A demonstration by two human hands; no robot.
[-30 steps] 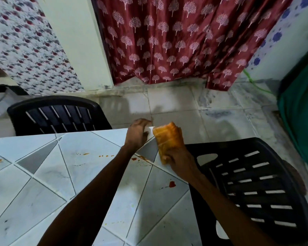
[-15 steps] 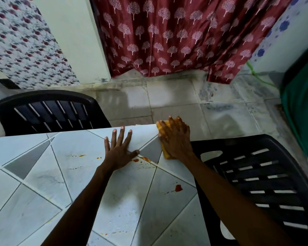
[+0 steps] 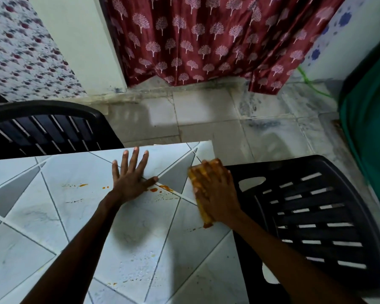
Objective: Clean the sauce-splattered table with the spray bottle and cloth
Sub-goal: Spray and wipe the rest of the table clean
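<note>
A white table (image 3: 42, 218) with a grey triangle pattern fills the lower left. My right hand (image 3: 215, 191) lies flat on a folded yellow-orange cloth (image 3: 201, 207) and presses it onto the table near the right edge. The cloth's near end touches a red sauce smear (image 3: 207, 225). My left hand (image 3: 132, 174) rests flat on the table with its fingers spread, near the far edge. Orange sauce spots (image 3: 166, 188) lie between the two hands, and smaller ones (image 3: 83, 185) sit to the left. No spray bottle is in view.
A black slatted plastic chair (image 3: 312, 218) stands right against the table's right side, another black chair (image 3: 46, 130) behind the far edge. A maroon patterned curtain (image 3: 206, 40) hangs over the tiled floor (image 3: 217, 119). A green cloth-covered object (image 3: 373, 128) is at far right.
My right hand laid the cloth down flat and has slid it toward me along the right edge onto the red spot. My left hand opened flat on the table.
</note>
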